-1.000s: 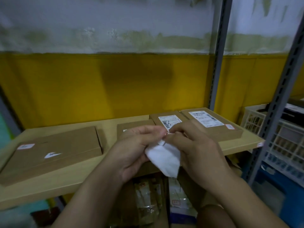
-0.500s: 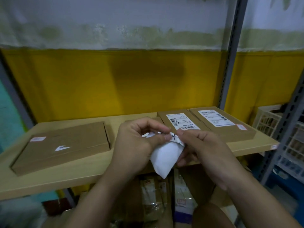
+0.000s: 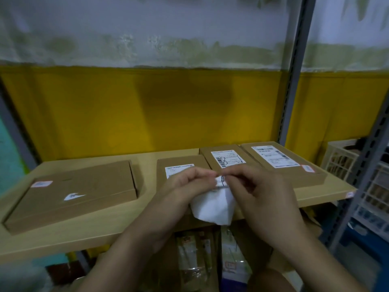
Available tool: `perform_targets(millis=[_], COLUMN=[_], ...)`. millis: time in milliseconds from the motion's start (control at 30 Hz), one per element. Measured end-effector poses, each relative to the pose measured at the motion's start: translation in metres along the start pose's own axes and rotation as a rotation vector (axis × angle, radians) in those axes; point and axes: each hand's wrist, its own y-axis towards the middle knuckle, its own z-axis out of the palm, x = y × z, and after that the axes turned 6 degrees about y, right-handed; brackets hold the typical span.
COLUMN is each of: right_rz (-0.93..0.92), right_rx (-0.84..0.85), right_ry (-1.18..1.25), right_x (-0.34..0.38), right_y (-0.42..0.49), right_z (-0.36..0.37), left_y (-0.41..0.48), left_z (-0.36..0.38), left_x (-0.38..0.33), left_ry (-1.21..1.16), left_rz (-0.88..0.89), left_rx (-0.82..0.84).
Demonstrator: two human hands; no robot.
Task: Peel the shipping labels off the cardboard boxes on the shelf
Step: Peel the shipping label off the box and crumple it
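Wooden shelf (image 3: 63,234) spans mid-frame; at lower centre our left hand (image 3: 181,192) and right hand (image 3: 265,194) pinch a crumpled white label (image 3: 212,209) with curled fingers.

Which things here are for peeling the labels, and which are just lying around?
For the job: left hand, right hand, both pinching the white label; left box, second box, third box, right box; shelf.
Just lying about: white crate; plastic packets under the shelf.

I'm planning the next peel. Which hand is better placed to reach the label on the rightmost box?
Probably the right hand: it lies nearest that box and its label. The left hand would have to cross over. Both now pinch the peeled label.
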Motion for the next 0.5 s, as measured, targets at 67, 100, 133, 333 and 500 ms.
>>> perform_targets(millis=[67, 100, 133, 333, 500], right_rz=[-0.216, -0.281, -0.321, 0.109, 0.46], right_rx=[-0.023, -0.025, -0.029, -0.003, 0.151], right_ry=[-0.192, -0.211, -0.193, 0.397, 0.718], right_x=[-0.003, -0.004, -0.005, 0.014, 0.009], right_y=[-0.001, -0.002, -0.003, 0.004, 0.013], right_z=[0.003, 0.004, 0.003, -0.011, -0.016], left_y=[0.001, 0.001, 0.001, 0.003, 0.006], left_z=[0.0, 0.0, -0.002, -0.003, 0.009], left_x=[-0.001, -0.002, -0.003, -0.019, -0.019], left_ry=[0.024, 0.023, 0.007, 0.05, 0.14], left_rz=[-0.052, -0.058, -0.049, 0.13, 0.28], left_rx=[0.012, 0.013, 0.016, -0.052, -0.158])
